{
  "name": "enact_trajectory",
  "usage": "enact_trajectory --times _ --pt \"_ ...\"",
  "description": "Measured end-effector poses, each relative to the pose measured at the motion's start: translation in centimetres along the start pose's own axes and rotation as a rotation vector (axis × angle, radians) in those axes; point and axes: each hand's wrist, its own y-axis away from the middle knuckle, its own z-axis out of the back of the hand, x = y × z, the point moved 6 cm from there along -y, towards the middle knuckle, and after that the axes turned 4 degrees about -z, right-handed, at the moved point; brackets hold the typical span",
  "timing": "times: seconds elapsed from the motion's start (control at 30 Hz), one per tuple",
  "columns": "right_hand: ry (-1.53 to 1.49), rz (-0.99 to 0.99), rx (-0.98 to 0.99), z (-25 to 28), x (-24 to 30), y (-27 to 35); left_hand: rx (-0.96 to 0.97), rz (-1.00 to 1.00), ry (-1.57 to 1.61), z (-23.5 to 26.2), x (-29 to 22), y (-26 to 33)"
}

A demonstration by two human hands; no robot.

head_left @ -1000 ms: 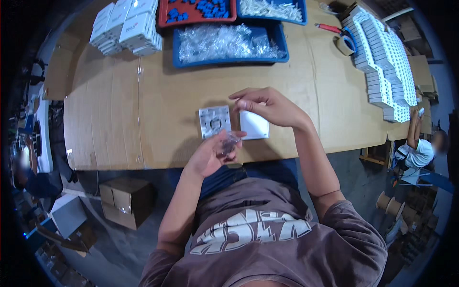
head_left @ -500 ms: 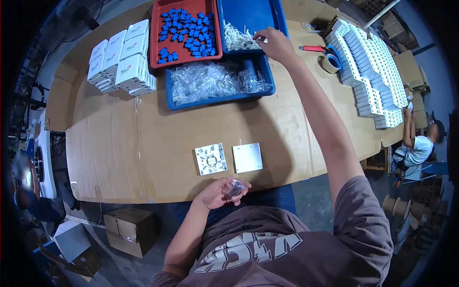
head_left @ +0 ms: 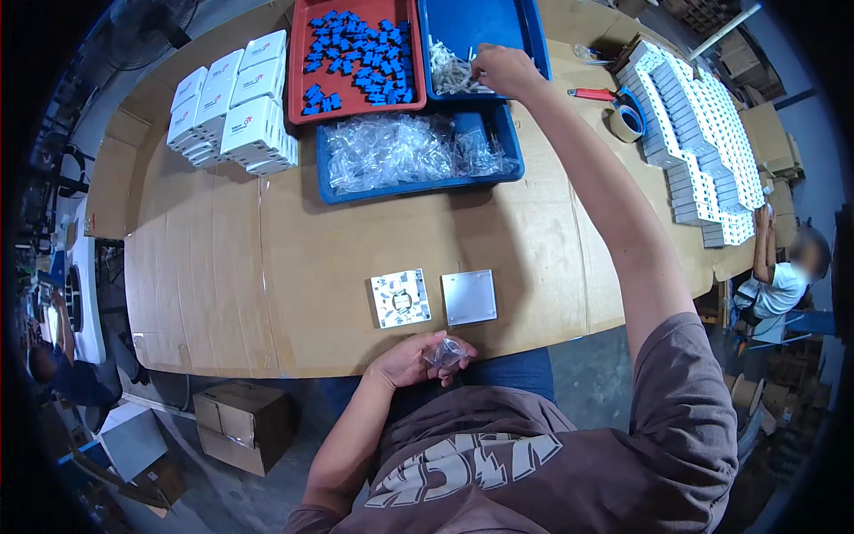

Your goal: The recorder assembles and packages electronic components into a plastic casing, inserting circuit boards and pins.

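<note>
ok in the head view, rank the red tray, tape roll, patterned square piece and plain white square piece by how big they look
1. Red tray, clearly largest
2. Patterned square piece and plain white square piece, too alike to rank
3. Tape roll, smallest

The right hand (head_left: 505,69) covers some white pieces (head_left: 447,69), its grip unclear. The top edge cuts off the red tray (head_left: 356,114).

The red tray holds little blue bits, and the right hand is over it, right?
Not quite: the right hand is over the blue tray with white pieces, as the head view shows. The red tray does hold little blue bits.
</note>
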Motion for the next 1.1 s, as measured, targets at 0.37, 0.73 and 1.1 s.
enact_trajectory --times 0.37,0.73,1.1 --pt "-0.009 0.174 -0.157 -0.4 -0.1 0.3 0.014 0.01 -0.002 0.2 0.1 -0.3" --pt "0.142 0.305 -0.088 -0.9 0.1 -0.6 0.021 0.015 0.037 0.3 0.3 -0.4" --pt "0.157 0.324 -0.147 -0.6 0.7 -0.4 0.001 0.016 0.039 0.3 0.3 -0.3"
